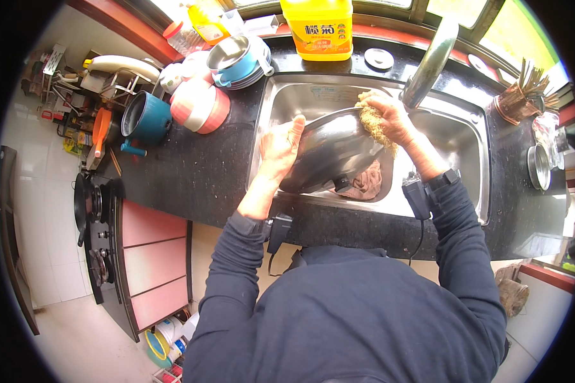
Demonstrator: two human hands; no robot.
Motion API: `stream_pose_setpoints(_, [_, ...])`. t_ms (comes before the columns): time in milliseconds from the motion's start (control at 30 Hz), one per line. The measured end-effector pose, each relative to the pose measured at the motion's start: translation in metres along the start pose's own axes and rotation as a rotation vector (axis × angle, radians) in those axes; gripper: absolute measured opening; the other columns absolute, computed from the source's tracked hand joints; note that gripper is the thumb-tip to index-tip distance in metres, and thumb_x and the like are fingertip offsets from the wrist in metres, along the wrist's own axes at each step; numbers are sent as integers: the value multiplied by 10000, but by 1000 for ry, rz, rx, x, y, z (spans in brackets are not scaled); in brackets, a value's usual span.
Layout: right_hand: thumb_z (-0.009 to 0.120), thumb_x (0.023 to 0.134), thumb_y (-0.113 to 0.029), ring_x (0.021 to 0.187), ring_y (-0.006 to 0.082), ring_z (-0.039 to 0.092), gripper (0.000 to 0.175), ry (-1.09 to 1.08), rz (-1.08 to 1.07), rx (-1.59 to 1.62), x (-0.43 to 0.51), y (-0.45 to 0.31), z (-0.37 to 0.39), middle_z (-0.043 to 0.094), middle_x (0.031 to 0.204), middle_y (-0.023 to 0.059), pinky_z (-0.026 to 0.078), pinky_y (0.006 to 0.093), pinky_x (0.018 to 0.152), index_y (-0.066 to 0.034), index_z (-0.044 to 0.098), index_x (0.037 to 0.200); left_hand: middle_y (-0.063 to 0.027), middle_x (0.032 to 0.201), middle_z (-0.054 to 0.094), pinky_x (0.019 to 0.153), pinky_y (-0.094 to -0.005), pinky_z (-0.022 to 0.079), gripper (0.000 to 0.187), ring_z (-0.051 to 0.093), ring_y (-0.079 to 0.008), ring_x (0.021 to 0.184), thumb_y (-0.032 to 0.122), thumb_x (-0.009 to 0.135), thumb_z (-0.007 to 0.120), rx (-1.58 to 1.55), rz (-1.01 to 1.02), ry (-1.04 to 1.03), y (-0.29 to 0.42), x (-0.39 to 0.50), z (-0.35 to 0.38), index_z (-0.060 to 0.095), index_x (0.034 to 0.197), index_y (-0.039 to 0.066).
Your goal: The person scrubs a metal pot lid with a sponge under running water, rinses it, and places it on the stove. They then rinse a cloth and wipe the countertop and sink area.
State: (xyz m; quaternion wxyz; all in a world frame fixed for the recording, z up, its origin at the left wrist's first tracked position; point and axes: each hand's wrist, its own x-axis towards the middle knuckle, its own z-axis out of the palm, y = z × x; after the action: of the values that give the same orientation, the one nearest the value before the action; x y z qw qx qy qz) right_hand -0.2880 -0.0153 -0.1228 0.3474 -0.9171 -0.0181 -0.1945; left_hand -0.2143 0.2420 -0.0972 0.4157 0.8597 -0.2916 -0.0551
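Observation:
My left hand [280, 149] grips the left side of a dark, glossy, rounded piece of cookware [333, 143]; whether it is a wok or a lid I cannot tell. It is tilted over the left basin of a stainless steel sink [287, 98], with a short black knob or handle low on it. In my right hand [388, 115] is a yellowish fibrous scrubber, probably loofah [371, 122], pressed against the cookware's upper right rim. A crumpled pinkish-brown cloth [366, 182] lies in the basin below, partly hidden by the cookware.
A metal faucet [431, 64] rises behind the sink, close to my right hand. Behind stands a yellow detergent jug [317, 31]. Stacked bowls [199, 105], a blue-handled pan [230, 60] and a teal pot [146, 117] stand left; a chopstick holder [517, 103] is right.

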Motion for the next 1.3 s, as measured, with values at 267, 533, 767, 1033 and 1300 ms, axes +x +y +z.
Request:
stream_pose_setpoints(267, [606,712,-139,804,308,610,194,-231,-228,-214,22,-53,38,586,937,75,501,393,678,-116,604,905,-136,563,544,553,-382,406,653,536,-281,546,607,888,352,10,33,7,-18,16,48,599,699,33])
stream_pose_setpoints(533, [664,722,-106,738,202,589,232,-84,149,400,2,70,55,599,837,75,472,283,698,-63,604,942,-27,467,481,352,-275,315,656,428,-122,355,605,882,381,-333,-344,-140,-69,30,34,578,627,33])
stream_pose_setpoints(767, [628,734,-159,849,306,592,234,35,101,133,9,83,81,600,911,116,474,333,756,-71,613,951,-18,434,443,349,-273,295,677,400,-117,346,648,827,445,-328,-425,-96,-87,41,26,567,583,28])
stream_pose_setpoints(1033, [634,691,-100,835,287,609,245,-263,-243,-149,60,-26,87,586,949,56,499,370,696,-115,609,934,-94,470,541,513,-341,429,718,569,-221,470,606,901,291,134,-63,51,-80,49,49,612,606,35])
stream_pose_setpoints(1300, [675,741,-104,783,136,584,234,-83,-126,167,44,38,94,604,878,35,475,250,692,-53,609,960,-44,409,486,465,-309,404,708,514,-178,395,613,893,316,-40,-196,-83,-89,41,35,602,585,43])
